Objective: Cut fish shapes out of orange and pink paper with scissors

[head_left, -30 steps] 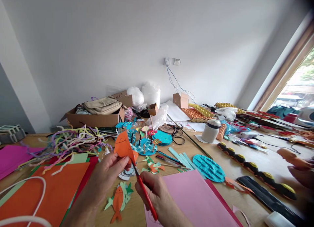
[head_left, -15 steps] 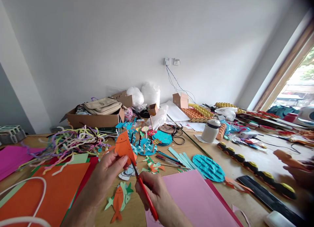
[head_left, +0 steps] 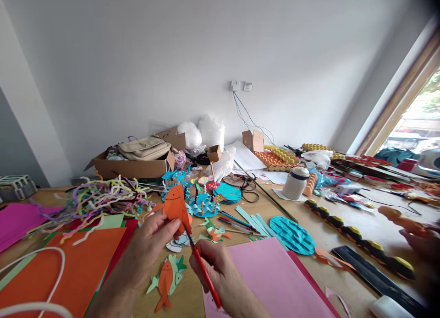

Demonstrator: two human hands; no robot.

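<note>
The left hand (head_left: 155, 234) pinches orange paper (head_left: 175, 203); the right hand (head_left: 222, 268) curls around red-handled scissors (head_left: 204, 268). A ridged blue oval (head_left: 292, 235) lies lower right.

Since the earlier frames, orange paper fish (head_left: 174, 202) shifted slightly rightward; bumpy orange strip (head_left: 400, 218) at co-worker's hand (head_left: 420, 245) shifted leftward.

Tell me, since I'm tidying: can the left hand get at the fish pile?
Probably not freely: the left hand holds orange paper, although the fish pile lies close by, with nothing over it.
</note>
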